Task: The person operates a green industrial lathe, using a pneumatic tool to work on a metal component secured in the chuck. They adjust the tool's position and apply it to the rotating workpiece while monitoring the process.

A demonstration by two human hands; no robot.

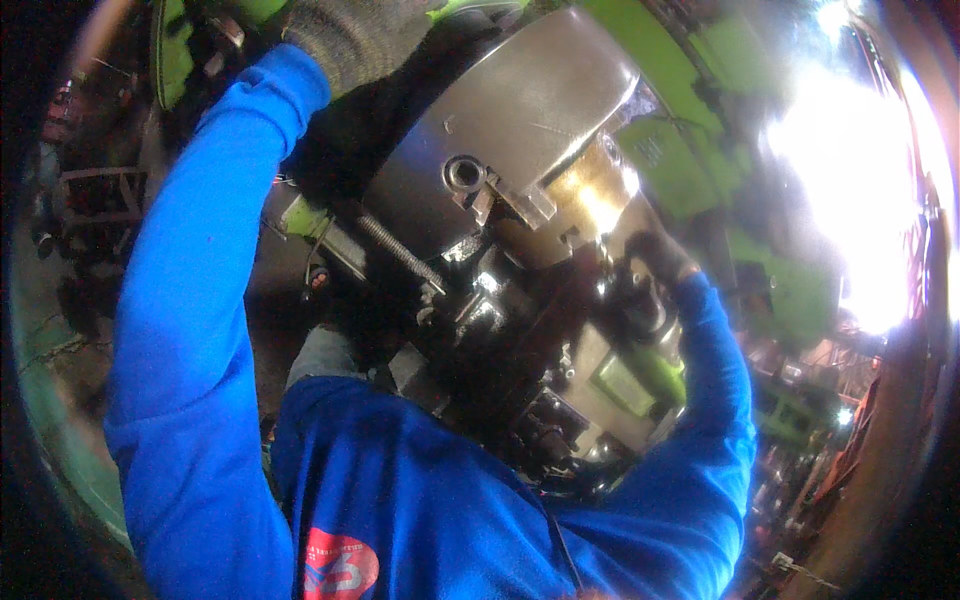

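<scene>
A large machine with a smooth grey metal head (525, 95) stands in front of me. My left hand (345, 45), in a grey-brown knitted glove, reaches to the far left beside that head. Its fingers blend into shadow, so what it touches cannot be made out. My right hand (655, 255), in a dark glove, is at the machine's right side, near the lower end of a shiny brass-coloured piece (585, 195). Its fingers are dark and blurred, and any thing in them is hidden. A round collar with a hole (464, 175) sits on the head's near face.
A coil spring (395, 245) slants below the head. Green machine panels (680, 165) stand to the right, and oily metal parts (485, 300) lie between my arms. A metal rack (100, 190) stands at the left. Strong glare (850, 190) washes out the far right.
</scene>
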